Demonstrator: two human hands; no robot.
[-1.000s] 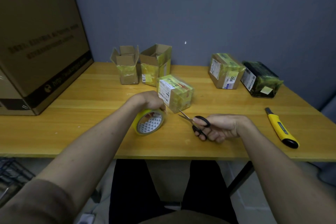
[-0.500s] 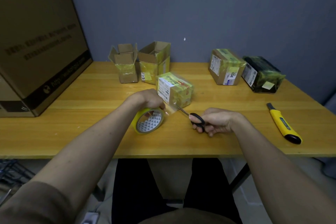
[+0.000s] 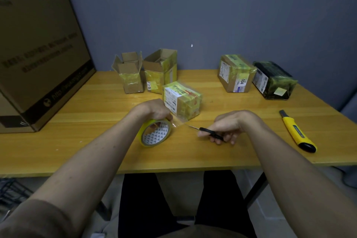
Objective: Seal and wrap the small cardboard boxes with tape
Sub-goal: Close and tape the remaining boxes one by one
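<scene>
My left hand [image 3: 154,111] grips the yellow tape roll [image 3: 156,133], held on edge just above the desk [image 3: 96,121], and a short clear strip of tape [image 3: 179,121] runs from it to the near bottom corner of the small wrapped box [image 3: 182,100], which sits mid-desk right behind my knuckles. My right hand [image 3: 229,126] has its fingers curled through the black handles of the scissors [image 3: 207,131], the blades closed down to a thin point at the strip.

To cut well, I judge I should keep the strip taut between roll and box, bite close to the box so little tail is left (a slack strip folds onto itself), then press the loose end flat onto the cardboard.

Against a second ago: the blades were spread wide then and short of the tape; now they have reached it and come together. The roll and the box sit about where they were.

Two open boxes [image 3: 131,72] wait at the back, two wrapped ones [image 3: 235,72] to the right, a yellow utility knife [image 3: 296,133] beyond my right wrist.
</scene>
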